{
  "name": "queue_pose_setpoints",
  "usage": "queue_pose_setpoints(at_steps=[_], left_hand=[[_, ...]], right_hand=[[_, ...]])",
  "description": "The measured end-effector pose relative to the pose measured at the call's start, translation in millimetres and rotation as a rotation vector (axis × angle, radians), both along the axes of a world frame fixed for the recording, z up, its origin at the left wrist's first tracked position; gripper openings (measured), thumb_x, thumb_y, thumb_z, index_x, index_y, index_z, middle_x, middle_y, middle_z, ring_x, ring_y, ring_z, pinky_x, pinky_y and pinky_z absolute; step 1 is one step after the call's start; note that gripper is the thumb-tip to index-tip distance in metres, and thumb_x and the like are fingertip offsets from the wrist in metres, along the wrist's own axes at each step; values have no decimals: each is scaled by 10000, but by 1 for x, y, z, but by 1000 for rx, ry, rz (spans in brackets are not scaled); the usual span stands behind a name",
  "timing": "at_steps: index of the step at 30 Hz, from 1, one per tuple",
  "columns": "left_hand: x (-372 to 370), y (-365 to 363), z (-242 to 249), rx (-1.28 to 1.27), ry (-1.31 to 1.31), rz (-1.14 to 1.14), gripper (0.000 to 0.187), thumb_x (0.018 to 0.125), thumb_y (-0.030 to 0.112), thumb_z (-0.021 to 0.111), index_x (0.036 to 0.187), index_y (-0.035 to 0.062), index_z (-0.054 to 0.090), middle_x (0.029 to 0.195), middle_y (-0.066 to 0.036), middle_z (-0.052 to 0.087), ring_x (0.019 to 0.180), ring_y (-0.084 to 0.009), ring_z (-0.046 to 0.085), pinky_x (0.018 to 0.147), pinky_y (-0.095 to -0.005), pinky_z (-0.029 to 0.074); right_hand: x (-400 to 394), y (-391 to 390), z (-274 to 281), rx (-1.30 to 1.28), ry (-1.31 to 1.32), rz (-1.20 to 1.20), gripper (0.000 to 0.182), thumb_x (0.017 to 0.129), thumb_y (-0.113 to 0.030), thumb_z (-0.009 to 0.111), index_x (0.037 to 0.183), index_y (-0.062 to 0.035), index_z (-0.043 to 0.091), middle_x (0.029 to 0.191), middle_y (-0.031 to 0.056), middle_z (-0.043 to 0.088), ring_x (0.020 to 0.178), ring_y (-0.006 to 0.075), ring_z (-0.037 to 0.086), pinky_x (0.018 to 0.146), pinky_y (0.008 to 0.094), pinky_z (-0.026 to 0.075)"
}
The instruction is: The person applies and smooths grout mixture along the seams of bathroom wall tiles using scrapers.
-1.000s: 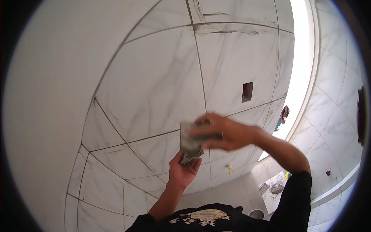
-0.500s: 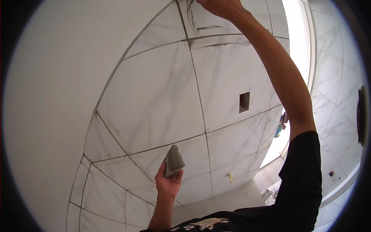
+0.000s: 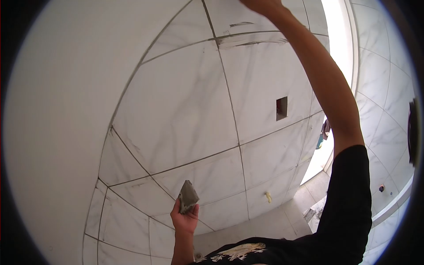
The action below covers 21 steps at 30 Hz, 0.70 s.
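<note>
Low in the view, my left hand (image 3: 184,221) is closed around a small flat piece coated in grey grout (image 3: 189,197), its pointed end up. My right hand (image 3: 261,6) is raised to the upper tiles, at the top edge of the picture; its fingers are cut off, so what it holds is hidden. Just below and left of it, dark grout smears (image 3: 240,24) mark the white marbled wall tile. More smears (image 3: 260,43) run along the horizontal joint (image 3: 247,34). Dark grout lines the vertical joint (image 3: 209,20).
A square cut-out (image 3: 281,108) opens in the tiled wall, and a yellowish pipe stub (image 3: 268,197) sticks out lower down. A bright doorway (image 3: 338,44) stands to the right, with another tiled wall (image 3: 375,75) beyond it. Plain white surface (image 3: 66,110) fills the left.
My right hand has shifted slightly right, and the curved smear beside the vertical joint on the upper tile no longer shows. My left hand with the grout-coated piece sits a little lower and further left.
</note>
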<state>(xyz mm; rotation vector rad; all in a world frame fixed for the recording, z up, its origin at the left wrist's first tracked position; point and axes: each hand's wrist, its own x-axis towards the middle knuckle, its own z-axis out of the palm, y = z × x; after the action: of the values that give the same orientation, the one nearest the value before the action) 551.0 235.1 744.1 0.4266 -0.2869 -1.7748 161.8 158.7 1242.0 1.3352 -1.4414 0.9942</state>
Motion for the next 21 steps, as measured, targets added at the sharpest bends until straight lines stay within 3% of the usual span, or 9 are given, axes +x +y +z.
queue_pose_setpoints(at_steps=[4,5,8,10,12,13,14,16,21], left_hand=[[-3,9,5,69,-7,66,289,991,309,472,1108,114,651,1031,-51,725,896,-230,713,793,-391,593],[-1,10,-3,73,-17,62,287,990,308,474,1103,114,653,1025,-55,726,888,-235,715,795,-394,594],[1,16,-11,112,-5,44,283,988,305,479,1093,112,657,1011,-64,728,877,-244,717,793,-397,596],[4,16,-10,134,13,24,280,987,303,482,1087,110,659,1003,-68,729,872,-248,718,791,-399,597],[7,20,-8,132,23,62,282,990,301,479,1085,104,658,1005,-73,728,869,-253,717,785,-396,598],[9,20,-8,134,24,68,282,990,301,479,1085,104,658,1005,-73,728,869,-253,717,785,-396,598],[11,20,-9,126,13,80,284,991,301,478,1085,102,658,1006,-74,727,870,-252,717,784,-395,599],[14,19,-11,119,-5,91,285,992,301,477,1084,100,657,1006,-76,726,872,-250,716,783,-394,600],[16,9,-22,96,12,32,285,988,296,483,1138,113,642,1078,-71,711,945,-242,703,822,-417,583]], right_hand=[[4,-42,16,-93,-44,115,368,965,-320,462,1100,-40,660,1035,260,645,972,467,554,862,571,460],[35,-32,-7,-135,-117,184,369,938,-319,515,1103,-17,648,1021,311,593,987,468,542,824,560,498],[75,-33,-57,-13,105,238,360,919,-312,545,1104,-27,666,1027,350,568,1017,470,533,758,553,538],[82,0,-62,148,99,224,381,933,-317,527,1122,-21,674,1040,354,588,1024,476,530,794,550,535],[68,5,-46,-31,-45,339,394,944,-315,512,1130,-10,677,1044,334,615,1029,470,529,832,542,527],[55,-6,-34,-88,-29,246,390,944,-309,515,1125,-3,675,1041,306,631,1033,455,530,856,531,518],[45,-16,-21,-117,17,136,397,946,-311,511,1120,7,672,1028,297,634,1036,441,527,852,529,516],[51,-8,-10,-26,-22,190,375,925,-290,544,1100,18,669,1013,286,630,1034,444,522,841,534,519],[66,-28,-65,-41,128,253,327,879,-246,602,1050,25,664,982,310,602,1038,452,523,806,530,534]])
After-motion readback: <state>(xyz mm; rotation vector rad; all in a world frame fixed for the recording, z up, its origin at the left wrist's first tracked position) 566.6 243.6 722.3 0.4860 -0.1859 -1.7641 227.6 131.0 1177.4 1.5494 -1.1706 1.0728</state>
